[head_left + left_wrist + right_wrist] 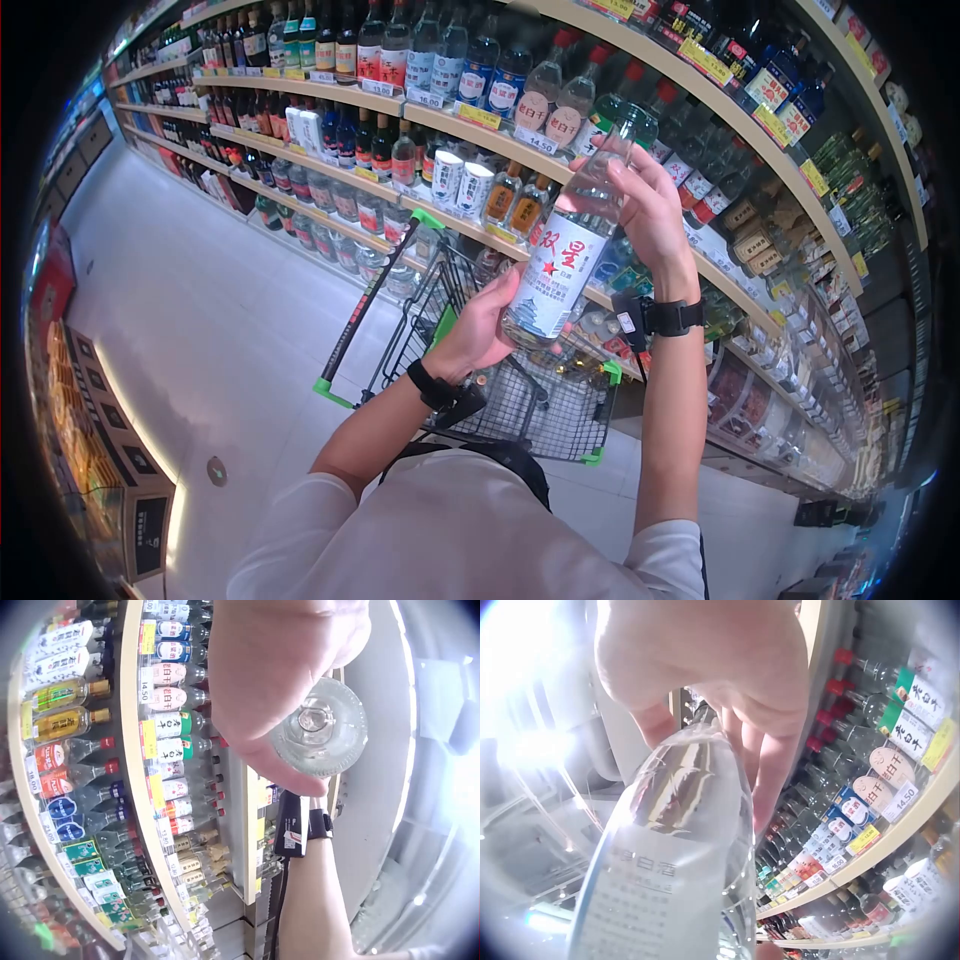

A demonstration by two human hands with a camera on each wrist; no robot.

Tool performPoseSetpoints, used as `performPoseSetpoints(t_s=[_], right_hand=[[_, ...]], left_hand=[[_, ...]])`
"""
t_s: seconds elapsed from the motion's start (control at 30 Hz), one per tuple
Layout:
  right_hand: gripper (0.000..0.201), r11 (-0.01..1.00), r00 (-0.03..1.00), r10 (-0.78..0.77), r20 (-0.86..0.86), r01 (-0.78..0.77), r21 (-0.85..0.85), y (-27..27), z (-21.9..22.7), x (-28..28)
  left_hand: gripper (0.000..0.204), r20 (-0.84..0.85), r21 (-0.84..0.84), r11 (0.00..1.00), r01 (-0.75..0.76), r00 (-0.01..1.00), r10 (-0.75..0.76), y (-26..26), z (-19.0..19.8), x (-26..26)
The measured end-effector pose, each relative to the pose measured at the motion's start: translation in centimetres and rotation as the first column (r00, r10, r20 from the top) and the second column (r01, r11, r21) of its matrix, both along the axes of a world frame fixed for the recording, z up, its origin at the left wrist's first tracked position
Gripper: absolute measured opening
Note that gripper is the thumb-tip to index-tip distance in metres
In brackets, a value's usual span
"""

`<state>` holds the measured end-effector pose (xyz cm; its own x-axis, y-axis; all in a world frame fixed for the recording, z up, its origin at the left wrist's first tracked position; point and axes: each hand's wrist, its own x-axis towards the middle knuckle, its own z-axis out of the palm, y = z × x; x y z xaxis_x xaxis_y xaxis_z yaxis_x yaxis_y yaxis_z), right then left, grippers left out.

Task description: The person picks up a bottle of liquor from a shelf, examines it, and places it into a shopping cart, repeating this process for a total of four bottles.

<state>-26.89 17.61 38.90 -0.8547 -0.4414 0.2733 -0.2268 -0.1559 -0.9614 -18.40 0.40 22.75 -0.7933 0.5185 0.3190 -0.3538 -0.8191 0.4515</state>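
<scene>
A clear glass liquor bottle (562,262), its white label bearing red characters and a red star, is held at a tilt before my chest. My left hand (484,328) grips it low, near the base. Higher up, my right hand (650,205) has thumb and fingers about the neck and shoulder. In the left wrist view, the round glass base (349,727) shows beside the left palm (262,667). The right wrist view has the bottle's back label (649,892) below the right hand (705,652), which hides most of the neck.
Shelves of bottles (450,70) with price tags curve across the front and right. A wire shopping cart (530,405) with green corners stands below my hands, close to the shelf. Pale floor (240,310) spreads left, toward a lit display stand (105,430).
</scene>
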Motion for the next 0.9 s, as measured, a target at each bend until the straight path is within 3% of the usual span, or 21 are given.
performPoseSetpoints(t_s=[0.03, 0.13, 0.23, 0.27, 0.37, 0.43, 0.53, 0.67, 0.73, 0.77, 0.87, 0.9], right_hand=[[0.036, 0.999, 0.999, -0.016, -0.028, 0.017, 0.033, -0.1, 0.3, 0.1], [0.037, 0.994, 0.993, -0.091, -0.070, 0.095, 0.054, -0.7, 0.3, 0.7], [0.042, 0.971, 0.971, -0.189, -0.145, 0.206, 0.117, -1.0, 0.2, 0.5], [0.044, 0.953, 0.954, -0.236, -0.183, 0.264, 0.147, -1.3, 0.2, 0.7], [0.045, 0.882, 0.890, -0.327, -0.317, 0.408, 0.236, -1.9, 0.0, 0.9], [0.043, 0.830, 0.831, -0.356, -0.428, 0.491, 0.265, -1.9, -0.6, 0.3], [0.037, 0.913, 0.944, -0.249, -0.215, 0.303, 0.273, -0.7, -0.5, -0.6], [0.037, 0.992, 0.995, -0.101, -0.005, 0.101, 0.072, -0.1, -0.9, -1.0], [0.040, 0.999, 0.999, 0.016, 0.038, -0.015, -0.034, -0.4, -0.4, -0.7], [0.040, 0.999, 0.999, -0.032, 0.012, 0.032, -0.004, -0.7, 0.0, -0.4], [0.044, 0.984, 0.980, -0.170, -0.100, 0.174, 0.036, -1.5, 0.9, 0.5], [0.047, 0.962, 0.959, -0.207, -0.192, 0.235, 0.138, -1.2, 1.0, 0.4]], left_hand=[[0.051, -0.006, 0.069, 0.995, 0.077, 0.997, -0.077, -0.1, -0.2, -0.1], [0.052, -0.036, -0.089, 0.996, -0.004, 0.999, 0.000, -0.4, -0.2, -0.7], [0.050, -0.177, -0.287, 0.861, -0.420, 0.907, 0.383, -0.2, -0.3, -1.0], [0.049, -0.276, -0.275, 0.806, -0.524, 0.846, 0.455, -0.3, -0.1, -1.0], [0.054, -0.437, -0.426, 0.614, -0.664, 0.745, 0.503, 0.1, 0.4, -1.2], [0.060, -0.283, -0.379, 0.755, -0.536, 0.843, 0.456, -0.3, 0.0, -1.9], [0.050, -0.065, -0.195, 0.946, -0.260, 0.966, 0.252, -0.3, 0.9, -1.3], [0.064, 0.046, -0.034, 0.998, 0.053, 0.998, -0.051, -0.3, 0.1, -1.9], [0.064, -0.058, 0.127, 0.970, 0.209, 0.978, -0.203, 0.0, -0.2, -2.3], [0.064, -0.121, 0.197, 0.936, 0.291, 0.955, -0.271, 0.2, -0.2, -2.7], [0.060, -0.076, -0.044, 0.996, 0.079, 0.994, -0.082, 0.1, 0.3, -2.8], [0.058, -0.079, -0.102, 0.991, -0.089, 0.994, 0.081, 0.4, 0.2, -3.1]])
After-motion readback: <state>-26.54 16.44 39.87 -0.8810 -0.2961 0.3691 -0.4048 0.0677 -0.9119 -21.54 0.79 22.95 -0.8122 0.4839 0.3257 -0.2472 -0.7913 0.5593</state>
